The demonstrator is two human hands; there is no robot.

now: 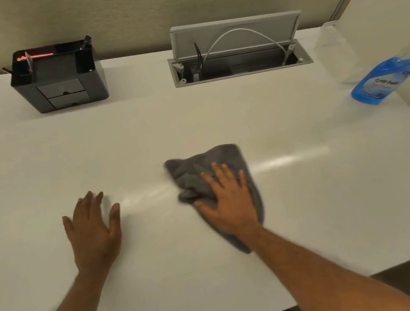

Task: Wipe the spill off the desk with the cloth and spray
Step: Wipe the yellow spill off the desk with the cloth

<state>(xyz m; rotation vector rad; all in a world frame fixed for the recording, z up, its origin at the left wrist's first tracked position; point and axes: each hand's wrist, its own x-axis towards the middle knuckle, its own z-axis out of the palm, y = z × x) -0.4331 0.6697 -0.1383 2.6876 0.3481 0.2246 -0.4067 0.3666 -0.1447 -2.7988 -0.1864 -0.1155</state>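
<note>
Pressing cloth (193,174) onto desk (317,218) with right hand (229,201), fingers spread flat; resting left hand (93,229) spread, empty. Spray (382,82) parked aside. Wiping seemingly midway, sheen (148,193) showing beside cloth.

Desk (315,204) layout from above

Cloth (201,175) at centre frame under the right hand (230,205); left hand (93,233) flat on the desk left of it. Desk organizer (61,79) upper left, cable hatch (240,64) upper centre-right, spray bottle (381,82) far right.
</note>
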